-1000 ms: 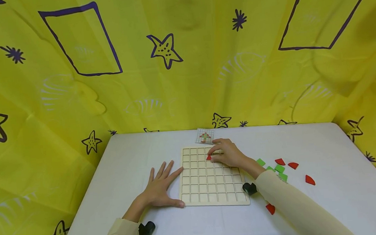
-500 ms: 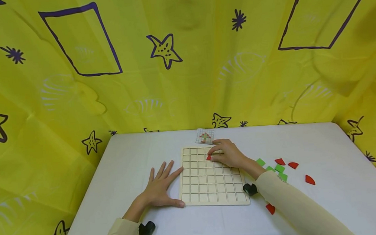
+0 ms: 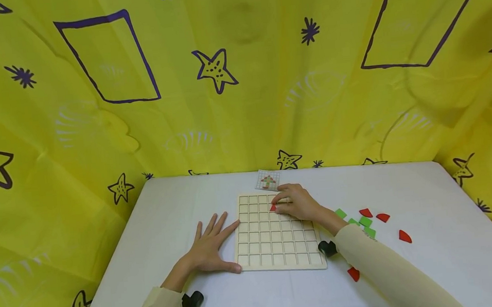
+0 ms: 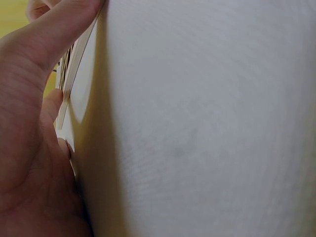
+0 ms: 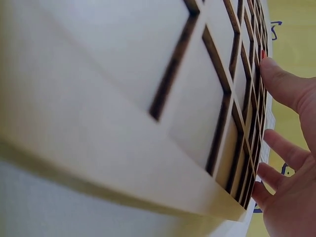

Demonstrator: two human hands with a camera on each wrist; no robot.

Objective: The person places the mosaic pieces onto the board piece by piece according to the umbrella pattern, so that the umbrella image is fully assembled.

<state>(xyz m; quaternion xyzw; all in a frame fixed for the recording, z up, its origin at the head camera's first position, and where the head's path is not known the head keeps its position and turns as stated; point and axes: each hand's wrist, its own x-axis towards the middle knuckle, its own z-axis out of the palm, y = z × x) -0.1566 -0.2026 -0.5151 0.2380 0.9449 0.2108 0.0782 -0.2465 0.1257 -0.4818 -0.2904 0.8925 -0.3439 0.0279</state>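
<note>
A pale wooden grid board (image 3: 272, 247) lies on the white table. My left hand (image 3: 208, 252) is spread flat at its left side, thumb and index finger touching the edge. In the left wrist view the thumb (image 4: 54, 37) lies along the board's rim. Over the upper part of the board, my right hand (image 3: 300, 204) pinches a small red piece (image 3: 273, 208) between thumb and fingers, at a grid square; the fingers partly hide it. In the right wrist view only a sliver of red (image 5: 263, 54) shows by the thumb (image 5: 286, 84).
A small pattern card (image 3: 268, 180) with a red and green figure lies behind the board. Right of it are several green squares (image 3: 365, 222) and red quarter-round pieces (image 3: 404, 236). One red piece (image 3: 353, 274) sits beside the right sleeve. A yellow curtain (image 3: 243, 124) hangs behind.
The head view has tilted up very slightly, so everything sits a little lower in it. Both hands, the board and the red piece stay in place.
</note>
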